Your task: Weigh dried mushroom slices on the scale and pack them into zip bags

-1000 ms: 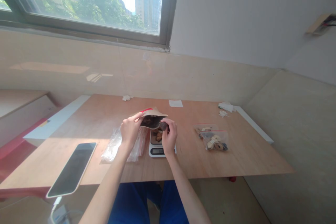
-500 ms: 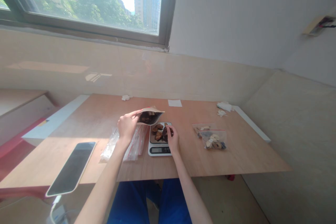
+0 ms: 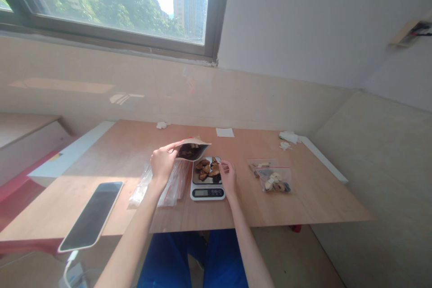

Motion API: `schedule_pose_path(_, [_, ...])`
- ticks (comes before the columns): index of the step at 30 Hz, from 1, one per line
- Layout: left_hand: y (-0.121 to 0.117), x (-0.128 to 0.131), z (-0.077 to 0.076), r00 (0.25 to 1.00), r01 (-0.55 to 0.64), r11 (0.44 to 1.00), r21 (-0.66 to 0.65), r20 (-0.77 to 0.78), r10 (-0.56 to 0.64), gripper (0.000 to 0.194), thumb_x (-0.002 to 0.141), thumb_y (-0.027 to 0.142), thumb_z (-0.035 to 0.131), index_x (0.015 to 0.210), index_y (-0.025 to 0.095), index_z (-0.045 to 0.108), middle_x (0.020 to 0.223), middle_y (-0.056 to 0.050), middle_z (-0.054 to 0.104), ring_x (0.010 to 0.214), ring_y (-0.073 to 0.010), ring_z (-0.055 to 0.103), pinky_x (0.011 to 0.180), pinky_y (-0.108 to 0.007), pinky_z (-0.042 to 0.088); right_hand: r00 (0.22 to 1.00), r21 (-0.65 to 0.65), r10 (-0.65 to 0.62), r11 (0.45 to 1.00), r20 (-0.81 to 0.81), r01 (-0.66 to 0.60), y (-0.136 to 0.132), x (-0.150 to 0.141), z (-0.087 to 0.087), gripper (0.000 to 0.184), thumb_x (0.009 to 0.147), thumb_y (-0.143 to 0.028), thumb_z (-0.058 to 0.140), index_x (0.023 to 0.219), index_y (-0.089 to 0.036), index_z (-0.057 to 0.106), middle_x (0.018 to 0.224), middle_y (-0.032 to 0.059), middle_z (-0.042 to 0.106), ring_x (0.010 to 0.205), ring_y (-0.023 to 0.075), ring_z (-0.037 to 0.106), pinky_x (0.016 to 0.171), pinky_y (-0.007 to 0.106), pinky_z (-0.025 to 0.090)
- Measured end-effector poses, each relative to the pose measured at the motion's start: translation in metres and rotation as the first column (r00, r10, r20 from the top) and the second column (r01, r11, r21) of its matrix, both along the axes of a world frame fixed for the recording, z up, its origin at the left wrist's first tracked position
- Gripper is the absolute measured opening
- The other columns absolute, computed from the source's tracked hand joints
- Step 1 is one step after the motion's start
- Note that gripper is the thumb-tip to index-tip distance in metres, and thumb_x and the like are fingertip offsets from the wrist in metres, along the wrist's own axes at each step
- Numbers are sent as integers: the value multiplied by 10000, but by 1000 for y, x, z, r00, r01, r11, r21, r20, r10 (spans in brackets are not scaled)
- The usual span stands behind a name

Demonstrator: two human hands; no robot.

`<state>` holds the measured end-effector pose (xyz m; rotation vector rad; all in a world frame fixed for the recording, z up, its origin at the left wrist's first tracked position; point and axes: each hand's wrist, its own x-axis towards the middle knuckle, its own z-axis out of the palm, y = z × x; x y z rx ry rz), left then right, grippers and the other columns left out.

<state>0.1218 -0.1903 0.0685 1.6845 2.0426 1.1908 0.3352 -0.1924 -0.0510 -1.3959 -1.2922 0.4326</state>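
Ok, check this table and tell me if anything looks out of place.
The smartphone looks off: its lower end appears to jut past the front edge of the wooden tabletop, so it may be poorly supported. The dried slices lie neatly on the kitchen scale.

Your surface [image 3: 303, 202], light wood board, carries: digital scale [image 3: 207, 193] at front centre; clear zip bags [image 3: 158, 186] just left of it; smartphone [image 3: 91, 216], face up, front left; zip bags of dried pieces [image 3: 272, 179] right of the scale; white paper slip [image 3: 225, 132] and white scraps [image 3: 288, 138] toward the far edge.
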Motion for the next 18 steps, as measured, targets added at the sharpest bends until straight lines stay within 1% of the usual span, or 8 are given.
schedule_pose_path(4, [0,0,-1,999,-1,1000,12,-36,1,266,787,341,510,967,285,698,842,-34,724,789,-207,660,615,-255,445,991,9,83,996,103,-84,-11,2,-3,195,820,-335,498,915,-193,592,910,68,560,828,184,516,749,325,439])
schedule_pose_path(6, [0,-1,-2,999,0,1000,12,-38,1,269,789,340,506,969,283,697,844,-37,724,792,-208,660,614,-254,444,991,13,65,998,119,-67,-14,0,1,205,815,-337,506,942,-195,582,919,74,548,845,194,509,764,347,438])
schedule_pose_path(8, [0,-1,-4,999,-7,1000,-4,-43,6,275,787,349,507,972,278,697,828,-44,724,794,-216,661,628,-263,447,992,58,20,998,125,-28,-16,-3,12,204,815,-332,505,947,-192,573,926,81,553,872,204,506,794,368,430])
schedule_pose_path(10, [-1,-1,-5,999,4,1000,-13,-37,-4,281,786,360,509,980,278,694,830,-48,723,813,-223,660,659,-272,451,993,112,39,992,116,-52,-19,-9,33,173,841,-311,470,917,-194,572,920,78,570,885,197,517,805,357,432])
schedule_pose_path(13, [-5,0,-7,999,52,999,-12,2,-52,285,787,370,510,990,281,689,843,-44,723,831,-221,660,699,-274,454,967,110,243,962,81,-251,-26,-18,71,188,876,-269,412,879,-201,587,882,53,610,835,158,568,763,294,462])
schedule_pose_path(15, [-9,1,-7,996,82,996,-21,26,-81,287,787,379,511,988,280,690,845,-39,723,824,-216,663,708,-272,455,901,57,424,901,90,-430,-29,-25,93,212,881,-240,399,918,-205,605,908,39,641,831,139,600,755,264,475])
schedule_pose_path(17, [-12,3,-6,994,100,994,-36,40,-98,284,786,388,513,978,283,693,844,-33,723,818,-212,664,711,-270,456,811,-16,561,824,163,-567,-28,-33,104,251,875,-191,387,965,-214,621,973,29,659,891,135,610,794,259,473])
schedule_pose_path(18, [-13,4,-7,994,105,994,-39,39,-103,281,786,389,513,973,285,695,847,-31,723,821,-211,664,713,-269,456,767,-57,603,793,218,-607,-24,-38,106,275,864,-155,384,974,-219,628,1006,25,661,931,139,606,826,267,465])
